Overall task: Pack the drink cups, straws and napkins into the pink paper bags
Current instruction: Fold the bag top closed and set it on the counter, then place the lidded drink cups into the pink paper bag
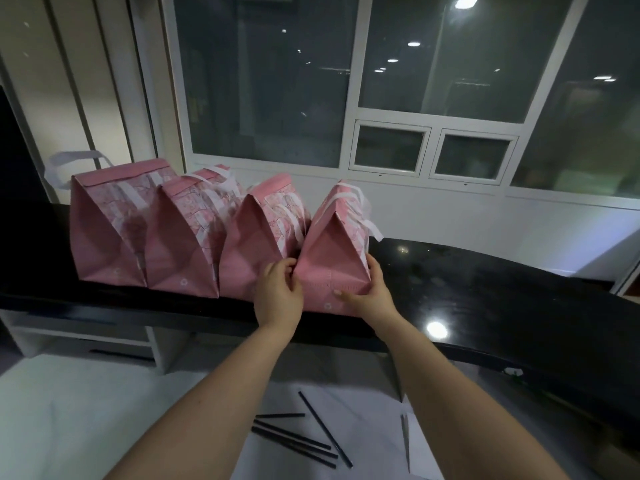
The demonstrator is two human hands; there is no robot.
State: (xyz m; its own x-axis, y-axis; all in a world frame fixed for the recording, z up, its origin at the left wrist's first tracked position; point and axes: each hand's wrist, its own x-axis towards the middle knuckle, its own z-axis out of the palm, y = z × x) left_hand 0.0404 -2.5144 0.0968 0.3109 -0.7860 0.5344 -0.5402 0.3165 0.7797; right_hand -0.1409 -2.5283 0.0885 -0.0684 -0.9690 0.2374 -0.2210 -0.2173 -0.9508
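Several pink paper bags with folded tops and white handles stand in a row on a black counter (485, 289). The rightmost bag (332, 251) is held low down on both sides. My left hand (278, 292) presses its left side, between it and the neighbouring bag (252, 244). My right hand (367, 292) grips its lower right corner. Several black straws (304, 441) lie loose on a white surface (86, 410) below, between my forearms. No cups or napkins are in sight.
Two more closed pink bags (104, 233) (187, 237) stand further left on the counter. A large window (415, 81) with a white frame runs behind. The counter's right stretch is shiny black. A thin pale stick (406, 441) lies right of the straws.
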